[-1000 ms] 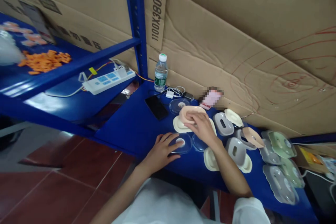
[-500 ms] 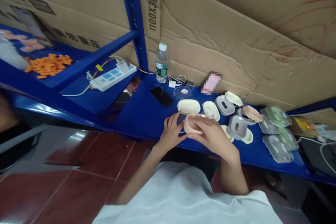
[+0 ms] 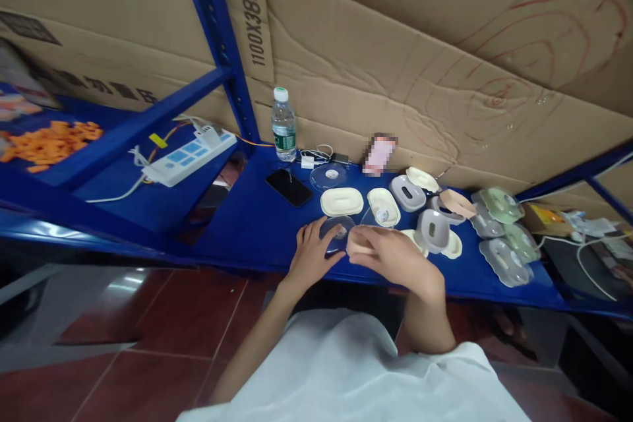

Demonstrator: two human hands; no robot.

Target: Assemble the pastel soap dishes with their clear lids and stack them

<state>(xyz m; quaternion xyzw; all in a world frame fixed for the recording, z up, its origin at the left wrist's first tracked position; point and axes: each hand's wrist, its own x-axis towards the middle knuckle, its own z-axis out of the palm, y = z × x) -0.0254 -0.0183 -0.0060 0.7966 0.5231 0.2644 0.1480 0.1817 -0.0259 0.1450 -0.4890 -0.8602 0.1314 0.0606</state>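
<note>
My right hand is closed around a pale pink oval plastic box part, much of it covered by the fingers. Just left of that, my left hand has its thumb and fingers curved about the edge of a clear plastic tray. Behind the hands lie a cream oval piece and another cream tray with a clear part against it. Grey slotted boxes stand to the right among more cream pieces, and a pink piece rests on a grey one.
Farther back are a water bottle, a black phone, a clear round piece and a charger. Green and grey packed boxes stand right. A power strip and orange pieces lie left of the blue post.
The pink part has moved off to the right in my right hand. My left hand has parted from it and is at the clear tray. The camera view has turned rightward.
</note>
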